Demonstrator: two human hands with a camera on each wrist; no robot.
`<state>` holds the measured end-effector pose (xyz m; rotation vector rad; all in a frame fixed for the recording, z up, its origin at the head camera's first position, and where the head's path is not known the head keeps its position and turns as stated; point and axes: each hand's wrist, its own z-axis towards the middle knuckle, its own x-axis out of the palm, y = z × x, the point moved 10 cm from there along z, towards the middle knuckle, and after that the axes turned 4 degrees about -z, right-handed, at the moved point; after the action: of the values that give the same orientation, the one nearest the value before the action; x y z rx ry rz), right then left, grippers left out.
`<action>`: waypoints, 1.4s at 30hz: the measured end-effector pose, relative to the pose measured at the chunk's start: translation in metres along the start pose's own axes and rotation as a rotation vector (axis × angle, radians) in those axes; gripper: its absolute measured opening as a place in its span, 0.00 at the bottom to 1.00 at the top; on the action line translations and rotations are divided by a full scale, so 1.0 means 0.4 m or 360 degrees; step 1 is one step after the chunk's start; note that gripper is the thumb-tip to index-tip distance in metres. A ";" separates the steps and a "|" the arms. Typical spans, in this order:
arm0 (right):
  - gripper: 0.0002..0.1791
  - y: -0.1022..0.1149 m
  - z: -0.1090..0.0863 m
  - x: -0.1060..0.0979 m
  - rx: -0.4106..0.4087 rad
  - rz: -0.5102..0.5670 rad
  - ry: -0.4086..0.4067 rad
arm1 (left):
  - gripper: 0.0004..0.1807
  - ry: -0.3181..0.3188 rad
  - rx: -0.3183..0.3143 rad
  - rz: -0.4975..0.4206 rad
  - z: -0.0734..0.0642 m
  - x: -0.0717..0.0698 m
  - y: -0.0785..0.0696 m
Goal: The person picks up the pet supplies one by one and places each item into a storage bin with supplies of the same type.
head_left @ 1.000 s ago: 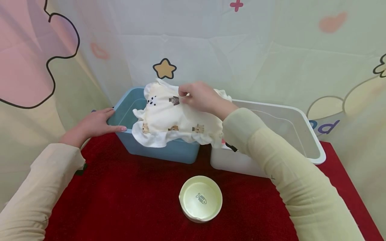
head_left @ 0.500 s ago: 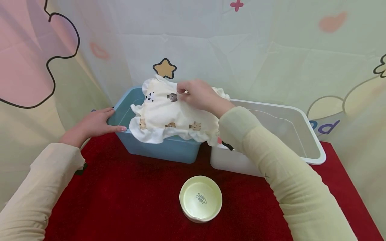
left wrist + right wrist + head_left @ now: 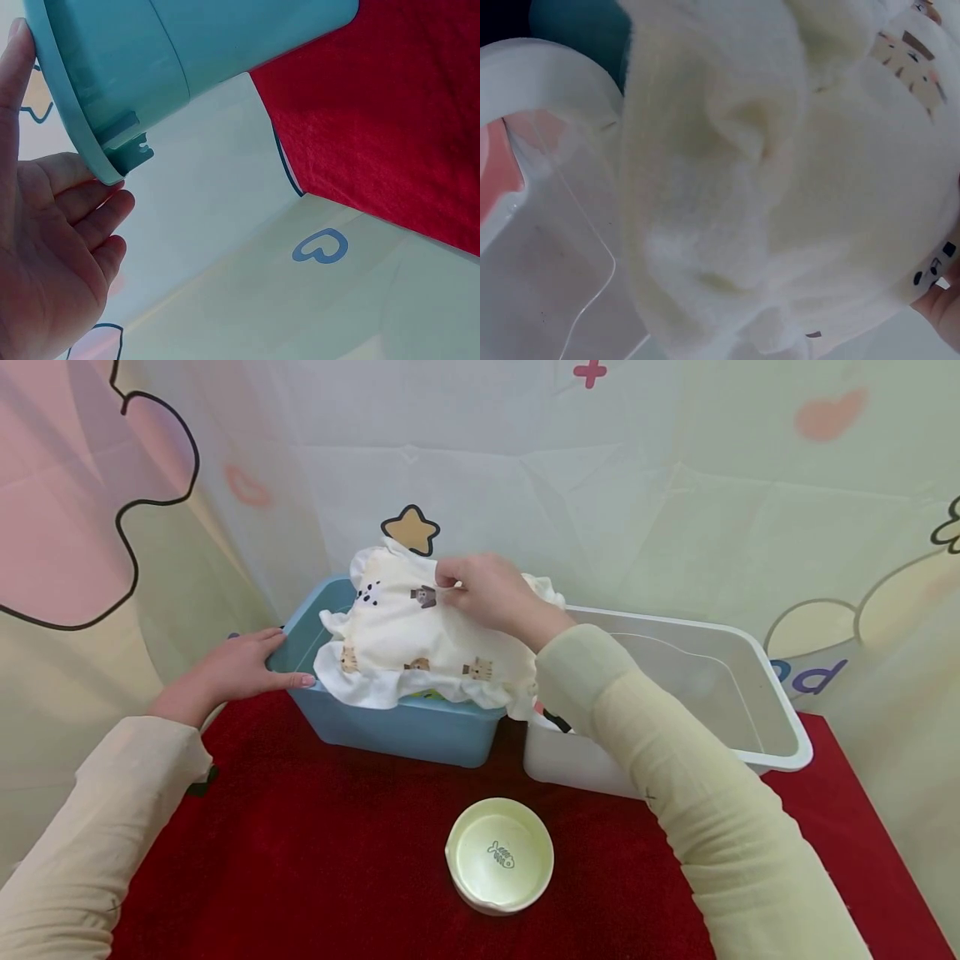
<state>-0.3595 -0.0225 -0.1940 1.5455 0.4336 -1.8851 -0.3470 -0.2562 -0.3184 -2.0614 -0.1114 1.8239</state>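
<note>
A cream cushion (image 3: 442, 635) with a white ruffled edge and printed animal faces hangs over the blue bin (image 3: 405, 735). My right hand (image 3: 491, 593) pinches its upper middle between thumb and fingers; soft folds of it fill most of the right wrist view. The cushion's lower ruffle overlaps the bin's front rim in the head view. At the bin's left end, my left hand (image 3: 236, 668) holds the rim, its thumb along the front edge. The left wrist view shows the fingers (image 3: 97, 217) bent at the rim (image 3: 71, 112). Most of the bin's inside is hidden by the cushion.
A white bin (image 3: 795, 752) stands to the right of the blue one, with something pink (image 3: 499, 176) inside. Nearer me, a pale round bowl (image 3: 498, 860) with a fish-bone drawing sits on the red cloth (image 3: 315, 852). A printed curtain (image 3: 480, 452) hangs behind.
My right hand has moved the cushion slightly left and away from me, farther over the blue bin. A bit of yellow-green now shows below the ruffle. The left hand stays at the rim.
</note>
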 end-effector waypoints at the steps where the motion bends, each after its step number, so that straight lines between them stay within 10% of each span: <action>1: 0.04 0.001 0.001 0.001 -0.0002 0.0001 -0.0005 | 0.51 -0.0003 0.0002 -0.0001 -0.001 -0.001 -0.001; 42: 0.04 -0.003 0.011 -0.007 0.0055 0.0025 -0.0327 | 0.52 0.0035 -0.0029 0.0046 -0.006 0.000 -0.001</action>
<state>-0.3634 -0.0236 -0.1906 1.3547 0.2972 -2.0236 -0.3446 -0.2563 -0.3181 -2.1053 -0.0930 1.8227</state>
